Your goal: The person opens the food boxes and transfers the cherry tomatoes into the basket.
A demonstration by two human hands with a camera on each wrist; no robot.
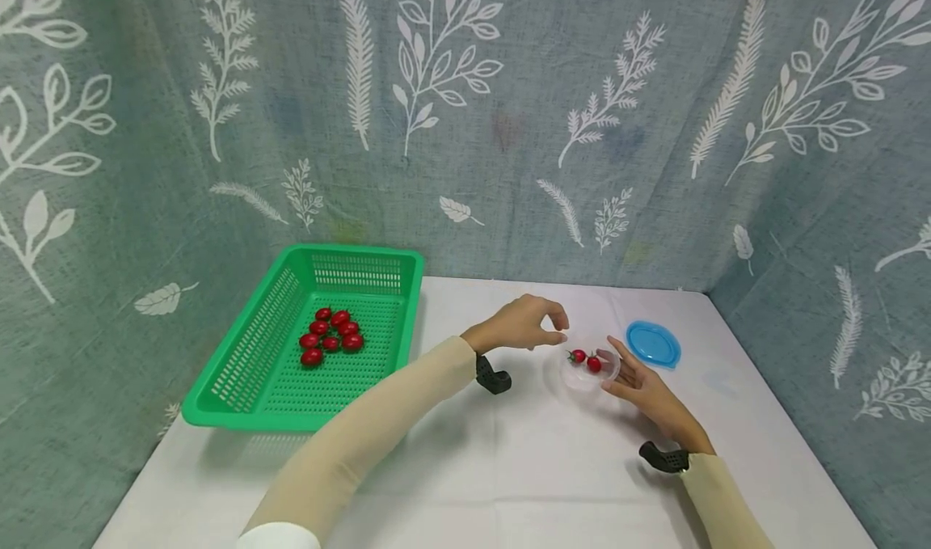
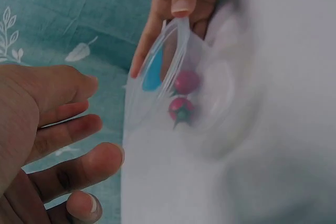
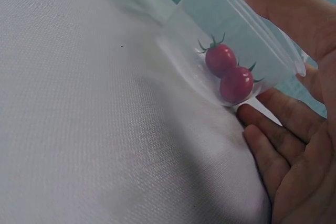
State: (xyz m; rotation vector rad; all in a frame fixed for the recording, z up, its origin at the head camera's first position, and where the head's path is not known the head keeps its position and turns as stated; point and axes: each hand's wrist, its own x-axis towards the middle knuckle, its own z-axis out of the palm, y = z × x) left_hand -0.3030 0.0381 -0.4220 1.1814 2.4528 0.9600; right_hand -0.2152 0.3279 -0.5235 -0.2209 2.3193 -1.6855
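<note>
A clear round plastic container (image 1: 579,376) with two red cherry tomatoes (image 3: 229,73) inside stands tilted on the white cloth. My right hand (image 1: 650,395) holds it at the right side, thumb on the rim and fingers round the wall. Green stems show on both tomatoes in the right wrist view. My left hand (image 1: 522,323) hovers just left of the container, apart from it. Its fingers (image 2: 100,163) are loosely bent with nothing between them. In the left wrist view the tomatoes appear through the container's wall.
A green slotted plastic basket (image 1: 407,323) stands at the left, with several red cherry tomatoes (image 1: 330,344) on its floor. Behind my right hand lies a blue lid (image 1: 653,344). Patterned grey-green cloth (image 1: 494,128) hangs around the white-covered table (image 1: 553,476).
</note>
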